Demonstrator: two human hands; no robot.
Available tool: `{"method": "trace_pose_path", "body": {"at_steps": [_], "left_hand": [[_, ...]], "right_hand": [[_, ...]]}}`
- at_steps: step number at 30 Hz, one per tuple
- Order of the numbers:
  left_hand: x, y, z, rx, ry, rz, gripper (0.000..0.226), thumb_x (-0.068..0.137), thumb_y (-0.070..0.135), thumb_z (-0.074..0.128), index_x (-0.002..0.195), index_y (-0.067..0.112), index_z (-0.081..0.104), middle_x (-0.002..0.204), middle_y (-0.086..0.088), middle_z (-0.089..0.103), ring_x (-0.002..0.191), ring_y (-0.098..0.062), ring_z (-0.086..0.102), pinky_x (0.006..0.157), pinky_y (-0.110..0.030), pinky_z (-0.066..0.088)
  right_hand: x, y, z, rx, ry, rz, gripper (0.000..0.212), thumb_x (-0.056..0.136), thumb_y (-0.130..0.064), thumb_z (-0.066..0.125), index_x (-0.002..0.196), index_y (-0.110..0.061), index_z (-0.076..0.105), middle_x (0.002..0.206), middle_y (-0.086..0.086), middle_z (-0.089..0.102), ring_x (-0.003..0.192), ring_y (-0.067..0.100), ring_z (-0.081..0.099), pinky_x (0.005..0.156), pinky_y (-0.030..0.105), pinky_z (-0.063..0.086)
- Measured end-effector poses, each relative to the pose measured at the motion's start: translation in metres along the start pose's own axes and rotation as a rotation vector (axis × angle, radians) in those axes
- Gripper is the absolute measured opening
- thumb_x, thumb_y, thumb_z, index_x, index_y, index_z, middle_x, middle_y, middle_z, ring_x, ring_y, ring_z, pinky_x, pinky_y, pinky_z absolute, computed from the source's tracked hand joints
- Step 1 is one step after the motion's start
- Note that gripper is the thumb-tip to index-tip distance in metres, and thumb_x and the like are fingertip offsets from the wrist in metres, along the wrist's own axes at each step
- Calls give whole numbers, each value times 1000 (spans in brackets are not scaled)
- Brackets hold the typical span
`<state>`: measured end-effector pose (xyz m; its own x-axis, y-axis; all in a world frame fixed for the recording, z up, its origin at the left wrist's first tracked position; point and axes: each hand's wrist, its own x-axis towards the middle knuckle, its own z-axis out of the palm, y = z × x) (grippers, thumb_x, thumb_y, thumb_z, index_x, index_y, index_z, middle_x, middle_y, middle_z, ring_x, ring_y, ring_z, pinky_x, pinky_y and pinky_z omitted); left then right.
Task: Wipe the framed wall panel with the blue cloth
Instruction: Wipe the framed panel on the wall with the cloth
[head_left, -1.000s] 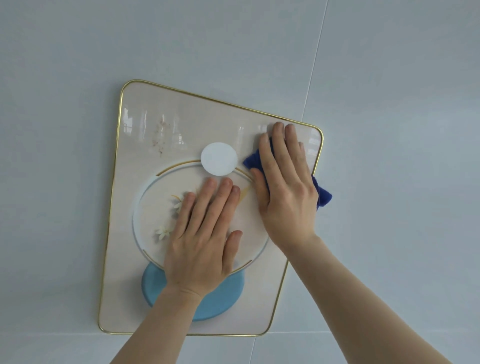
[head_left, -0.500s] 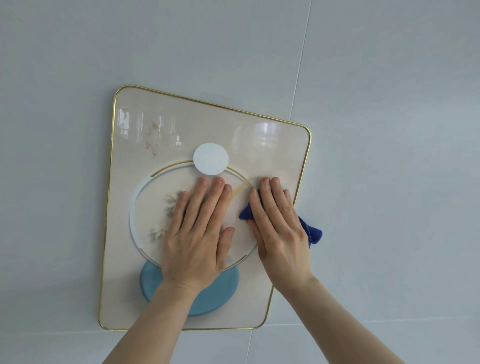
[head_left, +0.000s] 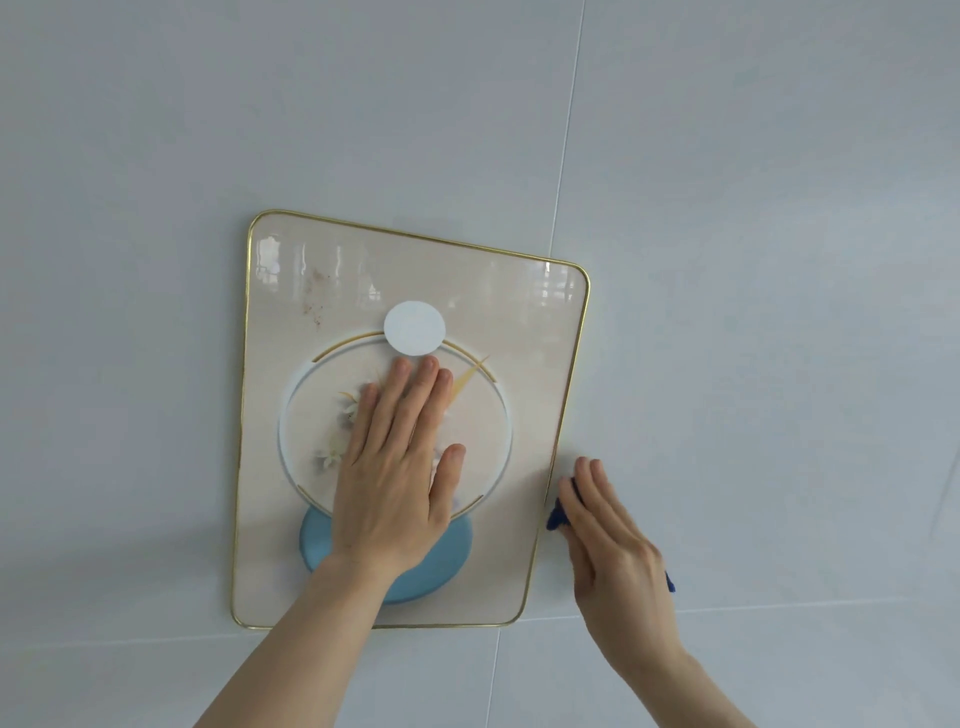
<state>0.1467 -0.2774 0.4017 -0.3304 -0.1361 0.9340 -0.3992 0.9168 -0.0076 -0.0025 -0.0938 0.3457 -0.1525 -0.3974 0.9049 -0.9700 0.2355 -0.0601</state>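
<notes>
So the left hand (head_left: 397, 478) lies flat, fingers spread a bit, palm pressed on the glossy cream wall panel with the thin gold frame (head_left: 519, 332), right over its printed ring and pale blue disc (head_left: 441, 571). Just above its fingertips sits a white printed circle (head_left: 414, 329). The right hand (head_left: 613, 545) is beside the panel's right edge, on the grey tiled wall (head_left: 779, 312), fingers laid together over the dark blue cloth (head_left: 557, 517), which peeks out on both sides. Brownish specks (head_left: 314, 296) sit up-left of the left hand.
</notes>
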Motion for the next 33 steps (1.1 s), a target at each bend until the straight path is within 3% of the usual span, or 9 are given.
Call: {"method": "trace_pose_path", "body": {"at_steps": [5,8,10,15,22,25,27,29,33], "left_hand": [[-8,-4,-35,-73,86,-112,56,106,35,38,157,12,43,167,-7,40,158,-27,31,132,-48,16],[-18,-22,-54,-67,169,-356,57,103,38,41,156,16,42,166,-10,37,157,-31,31,129,-51,20],[-25,-37,-60,-67,149,-537,64,100,39,44,158,15,36,169,-12,31,156,-33,27,127,-53,21],[-43,-48,-65,-146,46,-749,76,96,26,62,161,13,26,162,-15,41,146,-37,38,115,-57,40],[-45,-53,-71,-76,17,-609,82,92,52,53,161,17,26,164,-8,41,148,-30,40,120,-48,37],[-42,-65,-72,-20,16,-486,91,88,61,58,162,20,25,168,-4,35,152,-27,35,122,-49,37],[-40,-77,-70,9,-5,-401,100,83,63,66,163,22,22,170,-2,30,156,-25,30,126,-47,30],[-34,-88,-69,16,-13,-369,112,77,64,75,164,23,18,171,-1,27,158,-26,27,128,-45,21],[-32,-105,-64,28,-33,-340,129,66,69,81,166,21,14,172,-3,26,160,-27,24,130,-45,15]], "right_hand": [[27,-17,-37,695,-17,836,48,102,-15,63,143,-39,57,65,-4,72,54,23,64,49,25,52],[48,-25,-61,936,25,1018,27,100,-29,65,122,-45,64,62,4,71,47,33,68,40,25,36],[60,-33,-73,1003,31,996,3,101,-29,62,103,-31,61,70,13,69,46,36,66,45,31,33],[91,-60,-77,1034,15,832,25,104,-24,54,93,-2,56,69,27,59,52,37,62,47,42,27],[157,-130,-57,1005,119,567,24,101,-18,63,122,-7,68,68,16,70,52,32,61,37,24,44],[189,-160,-41,913,198,400,38,99,-17,70,137,-16,66,122,15,74,98,38,75,82,47,65],[206,-179,-28,747,278,231,39,96,-13,75,134,-11,69,138,8,68,123,27,68,108,28,54],[219,-196,-13,628,328,90,36,92,-9,79,127,-6,72,132,8,67,117,13,63,101,17,49],[231,-205,26,464,303,-68,27,91,-7,79,117,-3,75,123,12,69,119,17,66,90,40,58]]}}
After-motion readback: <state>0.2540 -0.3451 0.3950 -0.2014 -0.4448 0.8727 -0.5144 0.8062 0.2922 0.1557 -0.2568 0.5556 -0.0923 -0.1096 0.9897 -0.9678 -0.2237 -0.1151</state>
